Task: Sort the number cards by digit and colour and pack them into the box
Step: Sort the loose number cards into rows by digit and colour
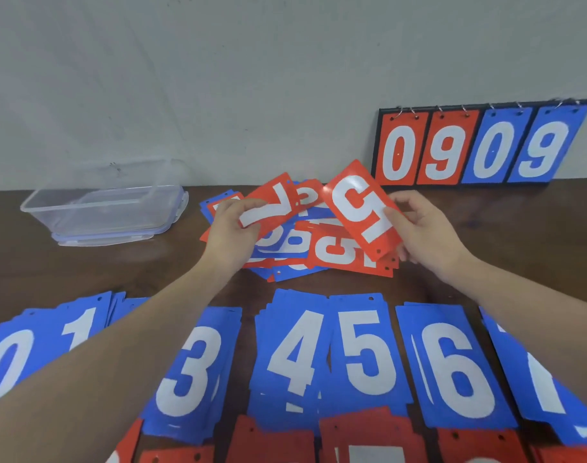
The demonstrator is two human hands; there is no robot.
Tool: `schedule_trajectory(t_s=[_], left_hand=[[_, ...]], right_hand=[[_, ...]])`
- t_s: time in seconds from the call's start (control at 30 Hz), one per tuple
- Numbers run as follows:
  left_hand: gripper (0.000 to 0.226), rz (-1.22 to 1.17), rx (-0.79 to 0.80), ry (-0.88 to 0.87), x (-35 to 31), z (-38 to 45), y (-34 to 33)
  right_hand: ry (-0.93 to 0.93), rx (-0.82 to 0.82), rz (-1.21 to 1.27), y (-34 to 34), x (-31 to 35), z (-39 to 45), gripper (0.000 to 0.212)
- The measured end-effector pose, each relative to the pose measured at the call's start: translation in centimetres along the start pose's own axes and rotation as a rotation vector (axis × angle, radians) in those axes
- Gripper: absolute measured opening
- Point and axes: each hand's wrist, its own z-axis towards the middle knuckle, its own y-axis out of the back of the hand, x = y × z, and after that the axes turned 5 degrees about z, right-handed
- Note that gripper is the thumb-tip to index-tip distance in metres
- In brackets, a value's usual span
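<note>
My right hand (425,232) holds a red card with a white 5 (360,208), lifted above a mixed heap of red and blue cards (302,248) in the middle of the table. My left hand (230,235) grips a red card with a white 7 (272,205) at the heap's left side. Nearer to me, blue stacks lie in a row: 0 (5,365), 1 (80,325), 3 (192,372), 4 (292,352), 5 (365,352), 6 (455,369) and one more (546,379). Red stacks (369,439) line the near edge. A clear plastic box (101,205) stands empty at far left.
The box rests on its blue-edged lid (118,233). A flip scoreboard (479,148) reading 0909, two red and two blue digits, leans against the grey wall at the back right. The table is dark brown wood (519,228).
</note>
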Motion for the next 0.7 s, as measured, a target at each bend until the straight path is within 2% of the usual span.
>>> schedule_trajectory(t_s=[0.2,0.33,0.7], left_hand=[[0.034,-0.298,-0.071,0.118,-2.5,-4.6,0.6],[0.029,-0.534,-0.037,0.228,-5.3,-8.4,-0.2],[0.051,-0.700,0.057,0.217,-11.2,-17.9,-5.0]], right_hand=[[-0.030,0.191,0.034,2.3,0.6,-2.4,0.016],[-0.091,0.246,0.199,5.7,0.6,-4.8,0.014],[-0.113,0.395,0.250,15.3,-1.8,-10.6,0.023]])
